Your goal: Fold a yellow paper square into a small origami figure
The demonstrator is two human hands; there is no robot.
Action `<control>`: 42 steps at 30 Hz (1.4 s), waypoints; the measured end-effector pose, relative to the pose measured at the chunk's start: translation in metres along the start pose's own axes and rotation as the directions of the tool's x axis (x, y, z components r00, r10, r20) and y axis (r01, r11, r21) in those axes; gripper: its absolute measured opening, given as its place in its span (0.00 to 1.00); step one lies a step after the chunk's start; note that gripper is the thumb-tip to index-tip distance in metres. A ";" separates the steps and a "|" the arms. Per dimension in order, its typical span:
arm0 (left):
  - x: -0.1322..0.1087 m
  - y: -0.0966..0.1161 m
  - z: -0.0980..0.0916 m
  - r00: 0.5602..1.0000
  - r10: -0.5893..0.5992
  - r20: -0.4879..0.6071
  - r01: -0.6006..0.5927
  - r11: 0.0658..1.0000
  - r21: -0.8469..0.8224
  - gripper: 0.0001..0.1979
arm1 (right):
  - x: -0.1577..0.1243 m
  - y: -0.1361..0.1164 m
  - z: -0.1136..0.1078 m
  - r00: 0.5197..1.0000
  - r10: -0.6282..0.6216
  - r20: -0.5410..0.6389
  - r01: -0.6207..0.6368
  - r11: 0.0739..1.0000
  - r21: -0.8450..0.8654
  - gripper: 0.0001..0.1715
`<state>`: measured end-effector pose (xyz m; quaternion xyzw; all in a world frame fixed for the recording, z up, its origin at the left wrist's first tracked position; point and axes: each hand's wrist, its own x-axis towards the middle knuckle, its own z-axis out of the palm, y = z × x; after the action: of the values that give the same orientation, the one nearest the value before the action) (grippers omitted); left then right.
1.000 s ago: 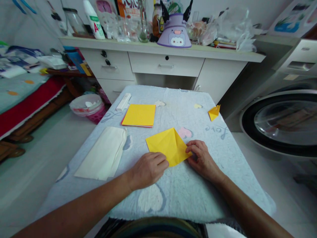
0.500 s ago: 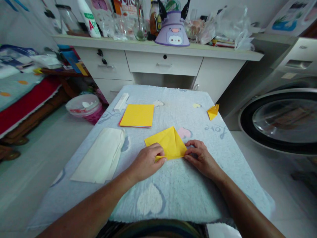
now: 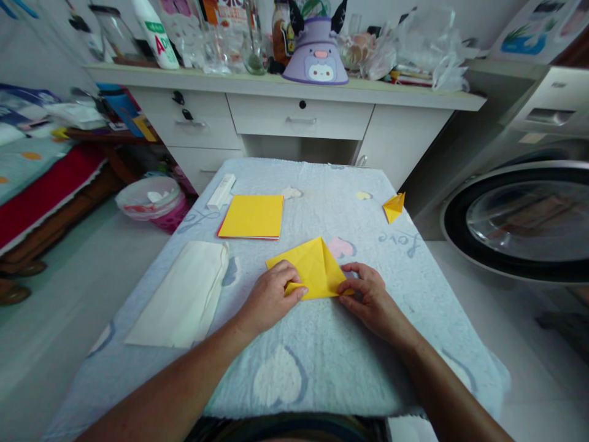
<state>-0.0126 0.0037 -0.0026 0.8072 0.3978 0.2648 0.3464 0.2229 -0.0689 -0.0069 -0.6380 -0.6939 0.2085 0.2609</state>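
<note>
A partly folded sheet of yellow origami paper (image 3: 313,267) lies on the cloth-covered table in front of me, creases running down from its top point. My left hand (image 3: 275,291) pinches its lower left edge between thumb and curled fingers, and a small flap bends up there. At the lower right corner my right hand (image 3: 368,298) grips the paper with thumb and fingertips. Behind it sits a stack of square paper (image 3: 252,216), yellow on top. A small folded yellow paper piece (image 3: 394,207) rests near the table's right edge.
A white cloth-like packet (image 3: 181,294) lies left of my left hand. Farther back is a narrow white box (image 3: 221,191). Beyond the table stands a white drawer counter (image 3: 299,116) with bottles and a purple visor (image 3: 316,52). A washing machine (image 3: 529,153) stands on the right.
The left flap of the yellow paper is lifted more by my left hand. My right fingers have shifted slightly left over the right corner. The view has moved a little.
</note>
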 end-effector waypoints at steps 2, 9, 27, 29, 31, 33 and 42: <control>0.001 0.000 0.000 1.000 0.000 -0.001 0.000 1.000 0.004 0.08 | 0.000 -0.001 0.000 1.000 -0.004 0.003 0.004 1.000 -0.020 0.07; -0.002 0.000 0.000 0.999 0.005 -0.033 -0.004 1.000 0.031 0.07 | 0.001 -0.001 0.002 1.000 0.011 -0.004 -0.012 0.999 -0.034 0.03; -0.003 -0.008 0.005 0.979 -0.017 -0.203 0.089 0.932 0.350 0.04 | 0.001 -0.005 0.006 0.998 0.036 -0.052 -0.042 0.994 -0.102 0.06; -0.002 -0.008 0.004 0.979 -0.039 -0.199 0.109 0.928 0.357 0.04 | 0.001 -0.006 0.007 0.997 0.040 -0.064 -0.047 0.993 -0.108 0.07; -0.002 -0.008 0.004 0.978 -0.059 -0.200 0.130 0.924 0.360 0.04 | 0.002 -0.006 0.007 0.996 0.046 -0.074 -0.054 0.993 -0.109 0.07; -0.001 -0.007 0.004 0.975 -0.077 -0.210 0.150 0.920 0.361 0.05 | 0.002 -0.006 0.008 0.995 0.053 -0.085 -0.062 0.992 -0.106 0.06; -0.001 -0.004 0.004 0.974 -0.099 -0.205 0.174 0.904 0.390 0.03 | 0.002 -0.004 0.010 0.993 0.064 -0.101 -0.074 0.993 -0.095 0.06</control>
<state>-0.0119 0.0036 -0.0087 0.8041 0.5295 0.2235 0.1519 0.2132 -0.0667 -0.0117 -0.6830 -0.6673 0.1516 0.2554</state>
